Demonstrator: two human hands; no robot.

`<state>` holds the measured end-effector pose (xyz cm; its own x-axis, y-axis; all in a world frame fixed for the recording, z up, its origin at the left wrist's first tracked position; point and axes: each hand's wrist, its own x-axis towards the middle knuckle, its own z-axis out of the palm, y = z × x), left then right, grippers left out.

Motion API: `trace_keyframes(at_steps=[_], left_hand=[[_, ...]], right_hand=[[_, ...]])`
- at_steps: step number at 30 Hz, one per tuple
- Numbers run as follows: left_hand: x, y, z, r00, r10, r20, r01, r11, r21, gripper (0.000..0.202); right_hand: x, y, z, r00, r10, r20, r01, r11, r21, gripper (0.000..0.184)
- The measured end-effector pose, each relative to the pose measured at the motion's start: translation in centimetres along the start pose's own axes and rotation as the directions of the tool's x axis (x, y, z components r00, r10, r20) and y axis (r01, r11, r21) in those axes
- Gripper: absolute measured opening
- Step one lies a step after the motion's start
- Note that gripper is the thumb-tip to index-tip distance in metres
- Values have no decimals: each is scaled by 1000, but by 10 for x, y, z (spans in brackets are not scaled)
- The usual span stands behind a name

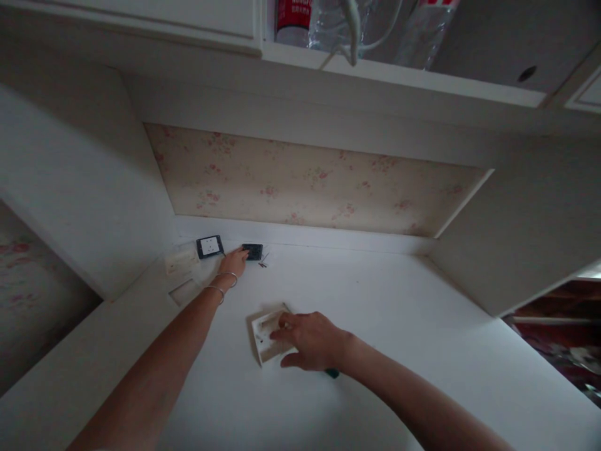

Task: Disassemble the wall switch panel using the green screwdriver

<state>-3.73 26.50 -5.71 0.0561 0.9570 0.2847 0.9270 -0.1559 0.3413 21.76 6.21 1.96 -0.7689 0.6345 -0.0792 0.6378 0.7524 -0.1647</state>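
My left hand (233, 262), with two bangles at its wrist, reaches to the back of the white surface. Its closed fingertips are on the left edge of a black plate (254, 252), perhaps the back of a socket panel. My right hand (310, 341) hovers open over a white wall-socket mounting box (263, 340), thumb and fingers apart, fingertips over its open inside. Whether they touch the box I cannot tell. A screwdriver lies beneath this hand, mostly hidden, its dark green handle (332, 373) showing. Several screws (263, 264) lie beside the black plate.
At the back left are a socket panel (209, 246) with a white face and black rim, another whitish box (182, 260) and a pale frame (184, 292). White side panels flank the surface. A shelf (404, 78) with bottles and a dangling white cable (352, 37) hangs overhead.
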Motion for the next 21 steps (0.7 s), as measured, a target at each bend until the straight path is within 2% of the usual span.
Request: trace_keyframes(at_steps=[2, 3, 6, 10, 12, 14, 17, 21], left_hand=[[-10, 0, -9, 1000, 0, -13, 1, 1000, 15, 35], [-18, 0, -15, 1000, -2, -22, 3, 1000, 24, 36], [-56, -11, -40, 999, 6, -33, -5, 999, 54, 34], [-119, -50, -72, 996, 74, -58, -62, 981, 182, 33], [-146, -72, -81, 998, 38, -40, -26, 968, 251, 36], [-166, -88, -82, 1000, -12, -17, 16, 962, 273, 39], [-176, -96, -74, 1000, -25, -4, 25, 962, 273, 44], [-161, -92, -63, 1000, 13, -20, -7, 955, 296, 41]], right_hand=[[3, -8, 7, 1000, -13, 23, 15, 995, -95, 23], [7, -11, 11, 1000, -18, 20, 21, 991, -131, 18], [22, -17, 22, 999, -36, -36, 29, 982, -188, 20], [54, -21, 32, 993, -12, -114, -13, 976, -217, 18], [75, -20, 33, 989, 33, -142, -63, 975, -213, 19], [97, -17, 32, 980, 99, -174, -133, 972, -196, 21], [129, -10, 30, 962, 179, -207, -217, 960, -175, 26], [159, 0, 27, 940, 265, -217, -299, 943, -143, 30]])
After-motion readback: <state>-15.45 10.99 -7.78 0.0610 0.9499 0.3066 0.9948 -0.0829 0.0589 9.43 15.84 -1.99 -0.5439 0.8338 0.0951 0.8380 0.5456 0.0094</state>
